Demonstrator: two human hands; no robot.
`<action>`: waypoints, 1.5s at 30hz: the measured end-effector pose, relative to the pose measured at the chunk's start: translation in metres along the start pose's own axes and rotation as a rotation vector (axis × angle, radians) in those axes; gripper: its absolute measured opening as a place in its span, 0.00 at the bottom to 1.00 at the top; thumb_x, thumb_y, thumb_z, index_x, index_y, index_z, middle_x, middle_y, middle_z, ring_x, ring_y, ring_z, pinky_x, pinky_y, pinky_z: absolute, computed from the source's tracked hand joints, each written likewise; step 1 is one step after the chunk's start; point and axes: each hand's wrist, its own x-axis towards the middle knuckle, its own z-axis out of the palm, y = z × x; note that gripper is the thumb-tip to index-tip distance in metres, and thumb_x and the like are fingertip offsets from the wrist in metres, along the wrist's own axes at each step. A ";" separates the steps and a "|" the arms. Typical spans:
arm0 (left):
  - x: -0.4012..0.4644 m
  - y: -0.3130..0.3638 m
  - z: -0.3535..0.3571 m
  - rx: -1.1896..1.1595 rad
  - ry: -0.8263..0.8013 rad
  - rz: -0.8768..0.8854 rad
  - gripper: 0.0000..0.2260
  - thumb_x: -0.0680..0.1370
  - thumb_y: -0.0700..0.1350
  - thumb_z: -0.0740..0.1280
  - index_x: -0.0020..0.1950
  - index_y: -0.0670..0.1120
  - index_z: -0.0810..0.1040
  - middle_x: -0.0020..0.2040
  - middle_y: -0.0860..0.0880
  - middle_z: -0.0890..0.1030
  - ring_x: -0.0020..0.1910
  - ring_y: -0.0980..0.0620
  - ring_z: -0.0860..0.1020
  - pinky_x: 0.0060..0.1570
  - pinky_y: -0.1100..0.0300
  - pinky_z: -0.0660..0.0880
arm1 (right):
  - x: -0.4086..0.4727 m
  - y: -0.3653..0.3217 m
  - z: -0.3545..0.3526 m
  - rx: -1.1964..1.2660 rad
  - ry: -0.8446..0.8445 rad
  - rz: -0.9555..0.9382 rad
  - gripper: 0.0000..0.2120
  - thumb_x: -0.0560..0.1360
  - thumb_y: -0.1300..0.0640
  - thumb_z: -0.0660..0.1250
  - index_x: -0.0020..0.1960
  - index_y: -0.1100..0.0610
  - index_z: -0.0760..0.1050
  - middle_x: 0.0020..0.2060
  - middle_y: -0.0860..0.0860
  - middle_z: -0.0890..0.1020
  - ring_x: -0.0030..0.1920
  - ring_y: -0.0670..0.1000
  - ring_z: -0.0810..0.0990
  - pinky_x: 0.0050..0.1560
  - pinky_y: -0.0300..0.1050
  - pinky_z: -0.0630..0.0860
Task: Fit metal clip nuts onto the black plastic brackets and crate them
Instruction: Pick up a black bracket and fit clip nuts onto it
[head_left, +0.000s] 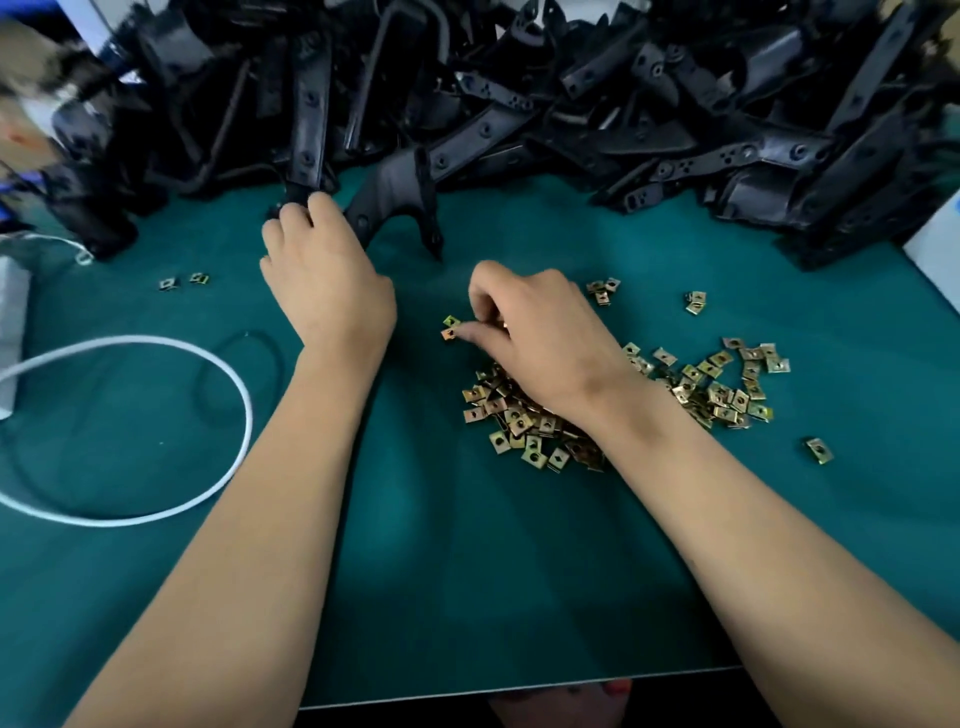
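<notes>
Head view: brass-yellow square clip nuts (540, 415)

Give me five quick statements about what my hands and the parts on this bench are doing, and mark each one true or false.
1. The left hand grips a black bracket. True.
2. The right hand lies flat and open. False: its fingers pinch clip nuts.
3. The clip nut pile sits on the green mat. True.
4. The white cable lies right of the pile. False: left.
5. The bracket heap is at the mat's near edge. False: far side.
</notes>
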 end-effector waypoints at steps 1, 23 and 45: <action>-0.001 0.000 0.002 -0.003 -0.026 0.001 0.25 0.69 0.36 0.74 0.65 0.42 0.72 0.66 0.39 0.73 0.66 0.36 0.69 0.59 0.44 0.69 | 0.000 0.002 -0.002 0.051 0.047 0.010 0.15 0.79 0.48 0.73 0.45 0.55 0.70 0.30 0.47 0.75 0.30 0.49 0.72 0.35 0.49 0.74; 0.009 0.035 0.028 -0.361 0.161 0.446 0.18 0.81 0.50 0.63 0.61 0.38 0.81 0.70 0.38 0.76 0.72 0.37 0.71 0.73 0.50 0.66 | 0.001 0.035 -0.018 0.010 -0.112 0.017 0.10 0.77 0.49 0.74 0.57 0.49 0.84 0.48 0.45 0.79 0.44 0.42 0.74 0.48 0.41 0.70; -0.039 0.033 0.009 -0.216 -0.191 0.288 0.37 0.76 0.72 0.55 0.79 0.52 0.66 0.62 0.42 0.78 0.62 0.38 0.73 0.61 0.45 0.72 | 0.003 0.040 -0.018 0.241 0.285 0.263 0.04 0.76 0.56 0.74 0.51 0.51 0.85 0.39 0.39 0.83 0.40 0.38 0.81 0.46 0.35 0.78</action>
